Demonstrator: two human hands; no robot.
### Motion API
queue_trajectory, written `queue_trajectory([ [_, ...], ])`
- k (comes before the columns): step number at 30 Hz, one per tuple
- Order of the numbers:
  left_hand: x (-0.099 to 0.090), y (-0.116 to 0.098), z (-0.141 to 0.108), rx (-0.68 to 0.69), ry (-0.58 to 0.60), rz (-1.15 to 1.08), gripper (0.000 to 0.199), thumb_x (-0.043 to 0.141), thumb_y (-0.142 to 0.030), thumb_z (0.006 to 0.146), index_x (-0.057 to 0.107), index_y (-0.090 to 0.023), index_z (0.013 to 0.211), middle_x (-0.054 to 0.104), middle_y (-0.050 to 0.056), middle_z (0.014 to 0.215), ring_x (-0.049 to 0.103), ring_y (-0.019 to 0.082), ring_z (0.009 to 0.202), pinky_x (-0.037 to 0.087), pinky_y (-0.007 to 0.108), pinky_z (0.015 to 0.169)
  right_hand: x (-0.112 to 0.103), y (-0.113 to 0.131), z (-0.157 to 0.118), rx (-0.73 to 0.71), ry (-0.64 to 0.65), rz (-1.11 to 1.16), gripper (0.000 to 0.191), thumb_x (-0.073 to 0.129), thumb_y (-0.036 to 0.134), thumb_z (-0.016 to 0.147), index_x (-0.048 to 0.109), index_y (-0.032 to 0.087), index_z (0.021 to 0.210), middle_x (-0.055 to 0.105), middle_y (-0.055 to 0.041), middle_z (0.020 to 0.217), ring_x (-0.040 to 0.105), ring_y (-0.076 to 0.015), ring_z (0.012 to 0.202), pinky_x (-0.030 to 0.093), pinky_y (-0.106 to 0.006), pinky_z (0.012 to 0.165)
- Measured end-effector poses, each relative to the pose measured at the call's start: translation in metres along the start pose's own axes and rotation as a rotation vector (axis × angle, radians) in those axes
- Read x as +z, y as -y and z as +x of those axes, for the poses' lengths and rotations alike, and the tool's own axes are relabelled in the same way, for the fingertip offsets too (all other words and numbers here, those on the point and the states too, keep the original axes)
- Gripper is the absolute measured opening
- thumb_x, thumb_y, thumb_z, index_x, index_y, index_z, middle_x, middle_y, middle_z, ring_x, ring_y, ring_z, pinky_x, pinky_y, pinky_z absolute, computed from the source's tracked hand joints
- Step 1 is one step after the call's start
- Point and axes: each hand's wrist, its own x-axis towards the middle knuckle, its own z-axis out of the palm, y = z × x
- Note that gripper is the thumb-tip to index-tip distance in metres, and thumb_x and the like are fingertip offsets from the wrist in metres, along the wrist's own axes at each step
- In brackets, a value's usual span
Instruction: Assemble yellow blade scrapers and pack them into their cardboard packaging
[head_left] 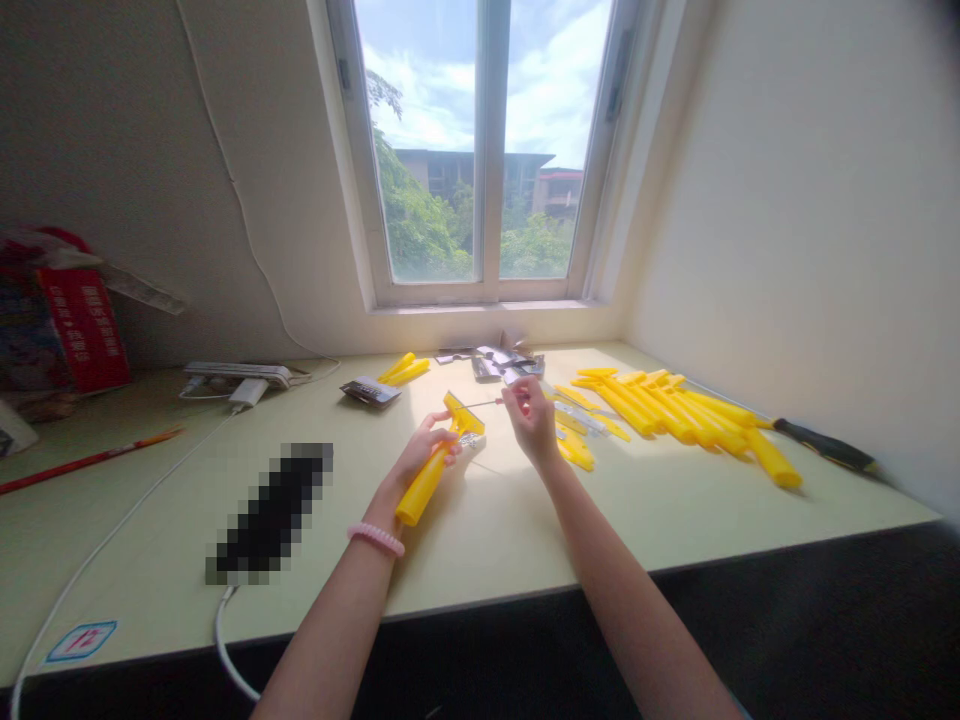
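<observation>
My left hand (421,448) is closed around a yellow scraper (421,490), tilted with its wide head up and away from me. My right hand (531,420) pinches a small screwdriver (484,403); its thin shaft points left at the scraper head. Whether the tip touches the head is too small to tell. Just beyond the scraper's neck, small shiny metal pieces (471,439) lie on the table. Beside my right hand are flat yellow parts (576,452), some with clear pieces among them.
Several yellow handles (645,405) lie in a row at right, near a black-handled screwdriver (821,447). Silvery packets (487,366) lie below the window, another packet (371,391) left. A power strip (238,375), a blurred-out black object (271,512) and a white cable (135,508) occupy the left.
</observation>
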Motion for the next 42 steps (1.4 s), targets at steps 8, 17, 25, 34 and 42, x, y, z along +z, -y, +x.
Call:
queue_trajectory([
  [8, -0.0007, 0.0001, 0.0002, -0.014, -0.014, 0.009, 0.056, 0.052, -0.013, 0.069, 0.032, -0.014, 0.121, 0.053, 0.001, 0.061, 0.045, 0.007, 0.045, 0.034, 0.016, 0.044, -0.0012, 0.0030, -0.0010, 0.039, 0.038, -0.022, 0.022, 0.046, 0.040, 0.081, 0.046, 0.021, 0.072, 0.064, -0.0011, 0.062, 0.058, -0.0141, 0.053, 0.038, -0.022, 0.048],
  [17, 0.0012, -0.0016, -0.0008, -0.020, -0.024, 0.008, 0.057, 0.052, -0.013, 0.070, 0.031, -0.015, 0.122, 0.053, 0.001, 0.062, 0.045, 0.006, 0.045, 0.034, 0.016, 0.044, 0.0009, -0.0013, -0.0009, 0.006, 0.081, -0.017, 0.010, 0.044, 0.031, 0.081, 0.042, 0.022, 0.082, 0.056, 0.0002, 0.072, 0.060, -0.0159, 0.068, 0.043, -0.026, 0.059],
  [25, 0.0014, -0.0013, -0.0013, -0.015, -0.020, 0.020, 0.055, 0.051, -0.013, 0.069, 0.032, -0.015, 0.121, 0.051, 0.000, 0.060, 0.046, 0.007, 0.045, 0.034, 0.017, 0.044, 0.0000, 0.0038, -0.0016, -0.018, 0.028, 0.041, 0.013, 0.050, 0.032, 0.079, 0.044, 0.021, 0.076, 0.057, 0.0009, 0.065, 0.061, -0.0146, 0.064, 0.043, -0.022, 0.051],
  [34, -0.0012, 0.0017, 0.0011, 0.000, 0.006, 0.001, 0.057, 0.052, -0.014, 0.070, 0.030, -0.015, 0.123, 0.051, -0.001, 0.060, 0.044, 0.007, 0.045, 0.033, 0.016, 0.043, 0.0013, 0.0024, -0.0017, -0.007, 0.055, 0.042, 0.011, 0.047, 0.030, 0.080, 0.044, 0.021, 0.074, 0.054, 0.0016, 0.065, 0.061, -0.0143, 0.063, 0.045, -0.023, 0.054],
  [42, 0.0041, -0.0019, -0.0025, -0.008, -0.022, 0.003, 0.056, 0.051, -0.010, 0.069, 0.033, -0.013, 0.122, 0.053, 0.002, 0.064, 0.046, 0.007, 0.047, 0.034, 0.016, 0.044, 0.0002, 0.0046, -0.0004, -0.013, 0.058, 0.075, 0.016, 0.048, 0.032, 0.080, 0.040, 0.021, 0.071, 0.050, 0.0022, 0.063, 0.060, -0.0149, 0.064, 0.046, -0.024, 0.054],
])
